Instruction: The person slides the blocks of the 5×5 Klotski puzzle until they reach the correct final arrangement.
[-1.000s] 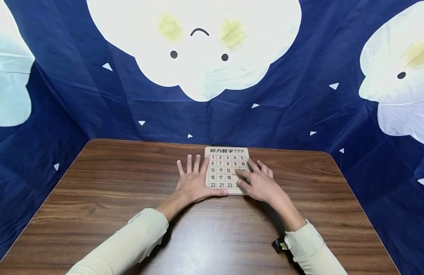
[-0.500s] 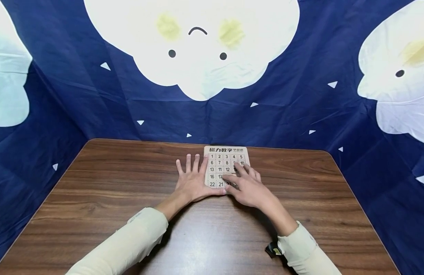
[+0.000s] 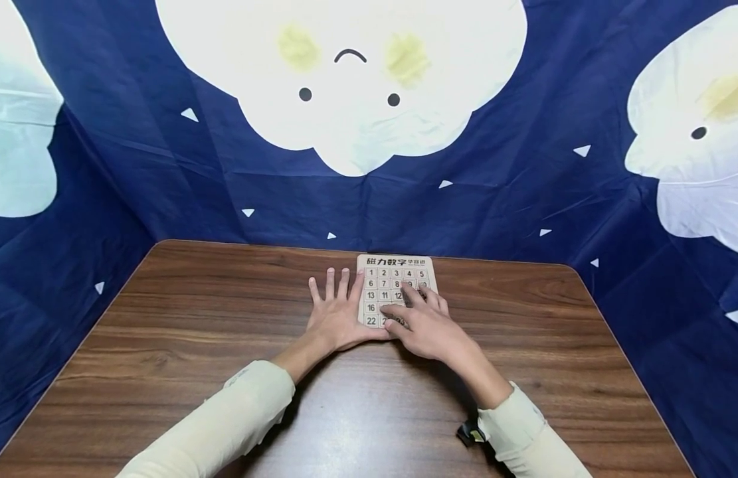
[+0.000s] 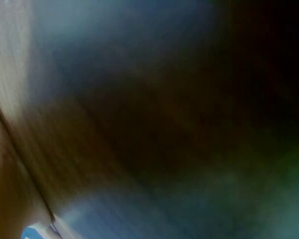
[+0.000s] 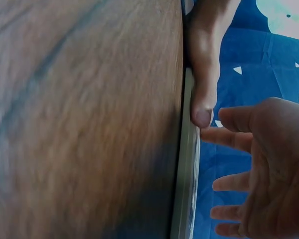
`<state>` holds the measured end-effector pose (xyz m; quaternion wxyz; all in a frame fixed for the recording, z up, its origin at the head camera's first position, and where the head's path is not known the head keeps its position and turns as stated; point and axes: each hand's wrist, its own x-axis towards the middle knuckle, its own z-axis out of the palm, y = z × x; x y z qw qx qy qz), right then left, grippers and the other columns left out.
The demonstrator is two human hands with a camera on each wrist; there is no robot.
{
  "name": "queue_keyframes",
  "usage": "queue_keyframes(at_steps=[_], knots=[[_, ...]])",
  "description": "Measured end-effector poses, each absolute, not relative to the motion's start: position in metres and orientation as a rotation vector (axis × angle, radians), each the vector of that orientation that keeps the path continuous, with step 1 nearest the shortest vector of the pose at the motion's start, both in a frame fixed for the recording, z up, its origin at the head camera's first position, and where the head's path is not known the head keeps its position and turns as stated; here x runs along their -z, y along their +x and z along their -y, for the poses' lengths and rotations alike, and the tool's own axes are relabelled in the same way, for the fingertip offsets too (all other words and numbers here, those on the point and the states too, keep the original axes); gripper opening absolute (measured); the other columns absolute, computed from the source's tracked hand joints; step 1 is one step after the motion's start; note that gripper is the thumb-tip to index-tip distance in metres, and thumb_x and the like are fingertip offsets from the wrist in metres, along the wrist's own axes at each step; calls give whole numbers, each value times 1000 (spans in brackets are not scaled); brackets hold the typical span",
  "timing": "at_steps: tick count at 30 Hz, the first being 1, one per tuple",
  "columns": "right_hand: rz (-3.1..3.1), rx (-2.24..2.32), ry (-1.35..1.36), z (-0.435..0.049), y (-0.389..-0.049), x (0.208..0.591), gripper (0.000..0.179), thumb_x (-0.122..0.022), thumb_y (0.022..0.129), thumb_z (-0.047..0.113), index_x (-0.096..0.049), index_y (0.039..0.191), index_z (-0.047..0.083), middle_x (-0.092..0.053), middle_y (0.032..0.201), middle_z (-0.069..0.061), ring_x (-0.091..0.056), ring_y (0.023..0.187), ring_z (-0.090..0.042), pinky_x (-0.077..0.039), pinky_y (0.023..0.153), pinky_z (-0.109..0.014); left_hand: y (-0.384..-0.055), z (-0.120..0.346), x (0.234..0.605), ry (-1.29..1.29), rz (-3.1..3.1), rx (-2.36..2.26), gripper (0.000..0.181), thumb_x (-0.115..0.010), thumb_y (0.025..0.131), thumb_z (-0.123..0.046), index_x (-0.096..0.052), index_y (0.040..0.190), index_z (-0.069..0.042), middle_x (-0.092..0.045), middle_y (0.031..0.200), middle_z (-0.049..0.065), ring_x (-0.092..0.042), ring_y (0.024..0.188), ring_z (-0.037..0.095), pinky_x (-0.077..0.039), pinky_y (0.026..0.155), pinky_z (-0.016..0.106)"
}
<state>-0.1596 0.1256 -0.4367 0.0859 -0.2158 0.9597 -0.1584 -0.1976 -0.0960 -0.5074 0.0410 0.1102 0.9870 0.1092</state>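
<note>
A pale number sliding puzzle (image 3: 396,261) lies flat near the table's far edge, with rows of numbered tiles under a printed title. My left hand (image 3: 337,320) is spread along its left side, thumb resting on the near edge of the frame. Over the lower right tiles is my right hand (image 3: 431,330), index fingertip at the tile right of 16; the hand hides several tiles. Seen edge-on in the right wrist view, the puzzle frame (image 5: 183,169) has the left thumb (image 5: 204,99) on it, beside the right hand's (image 5: 274,164) extended fingers. The left wrist view is mostly blurred.
The brown wood-grain table (image 3: 183,345) surrounds the puzzle. Behind it hangs a dark blue cloth (image 3: 285,199) printed with clouds and small triangles. A small black device (image 3: 469,433) sits at the right sleeve cuff.
My right hand has moved left across the puzzle, from the right-hand columns to the lower middle, its index fingertip now over where 17 showed. The left hand has stayed in place.
</note>
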Motion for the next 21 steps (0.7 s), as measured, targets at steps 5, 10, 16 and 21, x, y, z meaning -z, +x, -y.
queue_keyframes(at_steps=[5, 10, 16, 21], knots=[[-2888, 469, -598, -135, -159, 436, 45, -59, 116, 42, -71, 154, 22, -31, 185, -25, -23, 170, -60, -20, 135, -78, -199, 94, 510, 333, -3017, -345, 157, -60, 68, -112, 0, 183, -23, -4, 189, 19, 8, 176, 48, 16, 135, 78], [-2897, 471, -577, -145, -160, 437, 45, -59, 116, 41, -72, 153, 20, -33, 183, -27, -23, 169, -62, -21, 135, -79, -198, 94, 508, 330, -3023, -345, 158, -56, 67, -115, -1, 184, -23, -6, 190, 20, 6, 176, 49, 15, 135, 78], [-2910, 447, -546, -155, -161, 434, 44, -57, 116, 40, -74, 151, 20, -34, 183, -27, -24, 169, -61, -22, 133, -81, -197, 94, 507, 339, -3031, -351, 158, -56, 67, -114, -2, 184, -23, -7, 190, 20, 4, 176, 50, 14, 135, 79], [-2911, 480, -579, -148, -162, 435, 42, -59, 116, 38, -75, 149, 19, -36, 182, -27, -26, 168, -62, -23, 133, -81, -199, 94, 507, 334, -3023, -341, 158, -56, 67, -114, 0, 184, -23, -6, 190, 20, 6, 176, 49, 15, 135, 79]])
